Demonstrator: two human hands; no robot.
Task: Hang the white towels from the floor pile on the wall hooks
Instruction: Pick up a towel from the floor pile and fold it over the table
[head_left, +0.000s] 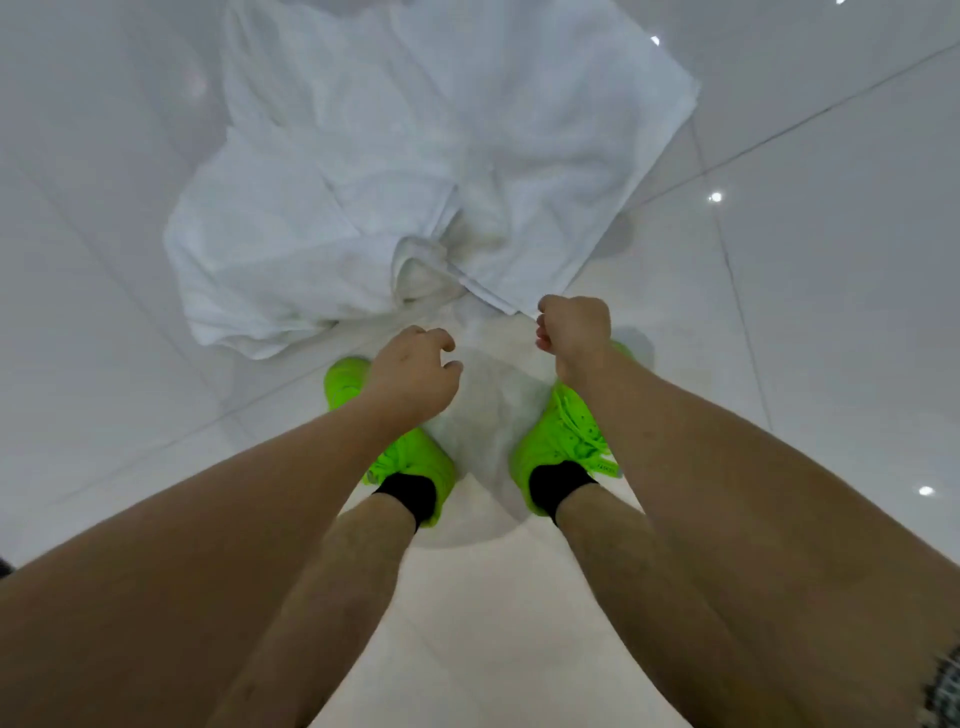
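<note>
White terry towels lie in a rumpled pile on the glossy pale tiled floor, spread from the top edge of the view down to just in front of the person's feet. The right hand is clenched around a hemmed corner of the nearest towel, drawing that edge taut toward the person and slightly off the floor. The left hand hovers just beside it, fingers loosely curled and holding nothing, apart from the cloth. Both bare forearms reach down from the bottom corners. Below the hands stand two neon-green sneakers with black socks, toes pointing toward the pile. A small tag on the right shoe's laces carries lettering too blurred to read. Ceiling lights reflect as bright spots in the tiles at the right.
</note>
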